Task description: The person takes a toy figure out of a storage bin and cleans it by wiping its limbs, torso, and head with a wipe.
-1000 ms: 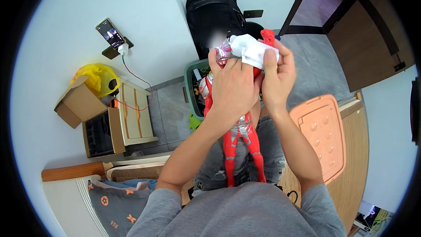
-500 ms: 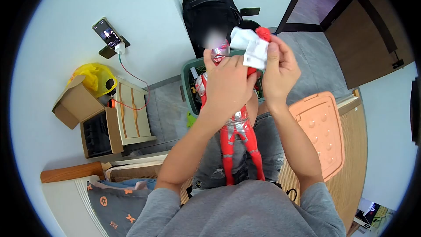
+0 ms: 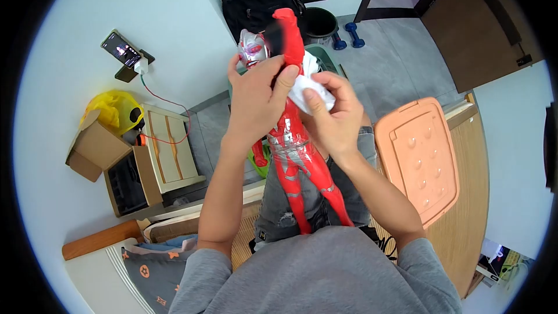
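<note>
A large red and silver toy figure [image 3: 290,142] lies along my lap, its feet toward my shirt and its silver head away from me. One red arm of the figure points up past the head. My left hand [image 3: 256,99] is closed around the figure at the upper chest and the base of that arm. In my right hand [image 3: 338,117], a white cloth or wipe [image 3: 314,97] is pinched between thumb and fingers and touches the figure near the raised arm. Part of the torso is hidden behind my hands.
Behind the figure stands a green bin [image 3: 325,57], with a black backpack [image 3: 261,6] against the wall. Blue dumbbells [image 3: 354,35] lie on the floor. An orange lid [image 3: 418,163] rests at the right. At the left are a drawer unit [image 3: 168,151] and an open cardboard box [image 3: 131,177].
The figure's arm now points upward, and its head shows more fully. My right hand has come down and left with the white cloth, bringing it against the figure. The view has shifted slightly.
</note>
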